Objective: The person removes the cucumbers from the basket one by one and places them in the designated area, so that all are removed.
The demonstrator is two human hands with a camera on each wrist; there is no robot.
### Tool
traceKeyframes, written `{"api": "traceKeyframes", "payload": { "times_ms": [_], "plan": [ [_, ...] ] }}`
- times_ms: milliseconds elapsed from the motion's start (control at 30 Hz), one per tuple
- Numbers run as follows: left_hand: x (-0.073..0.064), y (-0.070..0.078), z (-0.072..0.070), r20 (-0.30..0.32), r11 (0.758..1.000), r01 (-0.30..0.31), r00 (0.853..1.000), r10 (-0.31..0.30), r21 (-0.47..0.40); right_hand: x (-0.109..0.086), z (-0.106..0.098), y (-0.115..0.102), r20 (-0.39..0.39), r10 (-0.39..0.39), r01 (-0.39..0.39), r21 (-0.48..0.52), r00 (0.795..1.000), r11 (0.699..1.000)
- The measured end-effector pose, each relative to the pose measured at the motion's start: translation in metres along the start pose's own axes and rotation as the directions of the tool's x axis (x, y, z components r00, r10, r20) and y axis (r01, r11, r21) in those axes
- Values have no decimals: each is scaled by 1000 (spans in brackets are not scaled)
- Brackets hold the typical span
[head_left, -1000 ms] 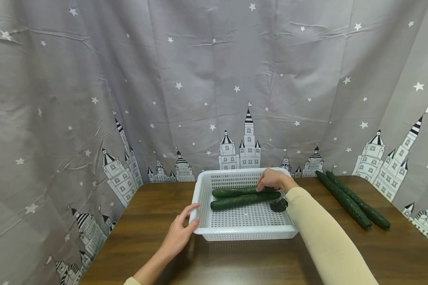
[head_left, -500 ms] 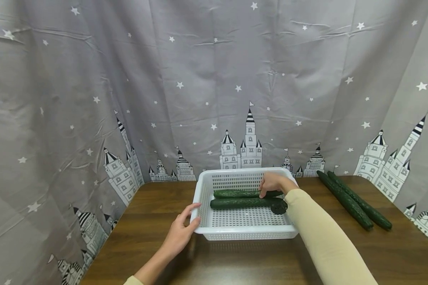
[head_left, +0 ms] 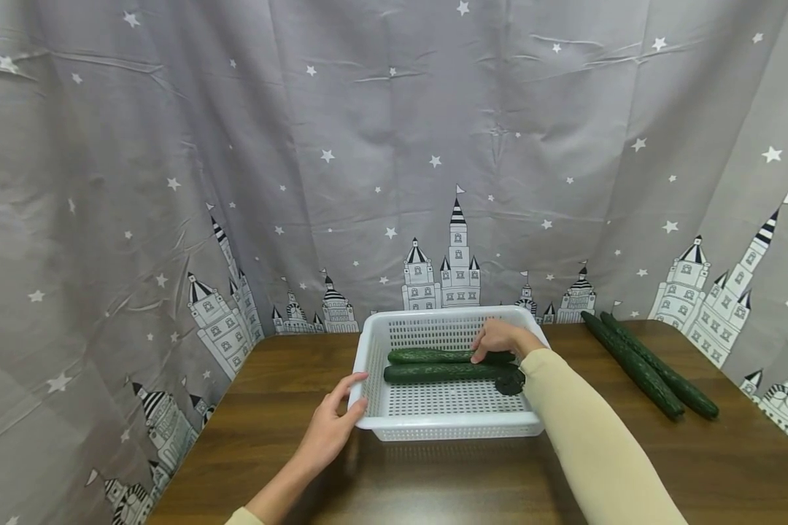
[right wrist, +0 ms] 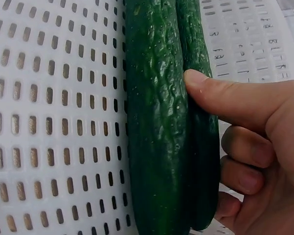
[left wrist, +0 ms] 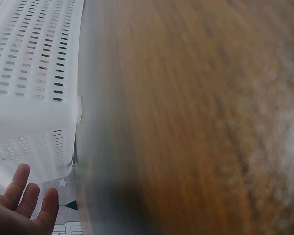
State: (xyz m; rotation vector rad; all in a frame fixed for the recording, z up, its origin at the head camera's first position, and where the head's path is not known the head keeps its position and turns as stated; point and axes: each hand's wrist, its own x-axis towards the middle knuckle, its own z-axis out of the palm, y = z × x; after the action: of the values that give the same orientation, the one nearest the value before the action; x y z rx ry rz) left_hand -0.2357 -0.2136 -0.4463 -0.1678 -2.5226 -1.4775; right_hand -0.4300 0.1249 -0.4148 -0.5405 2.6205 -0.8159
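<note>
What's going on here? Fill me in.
A person's right hand pinches the farther cucumber in a white perforated plastic basket, with the nearer cucumber lying alongside it. The left hand rests at the basket's left rim. Two more cucumbers lie side by side on the wooden table, to the right of the basket.

The left forearm (head_left: 279,496) enters at seven o'clock and slants toward one; the left hand (head_left: 328,430) aims its parted thumb (head_left: 353,413) and index finger (head_left: 349,384) toward two. The right forearm (head_left: 584,430) rises from between four and five toward eleven. Its right hand (head_left: 503,337) turns toward nine, right thumb (right wrist: 235,98) opposing curled fingers (right wrist: 249,152) in a pinch.
</note>
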Motion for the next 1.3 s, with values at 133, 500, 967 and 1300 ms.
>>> {"api": "traceKeyframes", "payload": {
  "times_ms": [133, 500, 967, 1300],
  "plan": [
    [0, 0, 0, 4, 1000, -5, 1000, 5, -2, -2, 2, 0, 0, 15, -15, 27, 1000, 1000],
    [1, 2, 0, 3, 1000, -15, 1000, 15, -8, 2, 9, 3, 7, 61, -62, 120, 998, 991],
    [0, -1, 1, 0, 1000, -26, 1000, 26, 6, 1, 8, 5, 6, 17, -18, 103, 1000, 995],
    [0, 1, 1, 4, 1000, -7, 1000, 7, 13, 2, -1, 3, -32, -79, 81, 73, 996, 994]
  ]
}}
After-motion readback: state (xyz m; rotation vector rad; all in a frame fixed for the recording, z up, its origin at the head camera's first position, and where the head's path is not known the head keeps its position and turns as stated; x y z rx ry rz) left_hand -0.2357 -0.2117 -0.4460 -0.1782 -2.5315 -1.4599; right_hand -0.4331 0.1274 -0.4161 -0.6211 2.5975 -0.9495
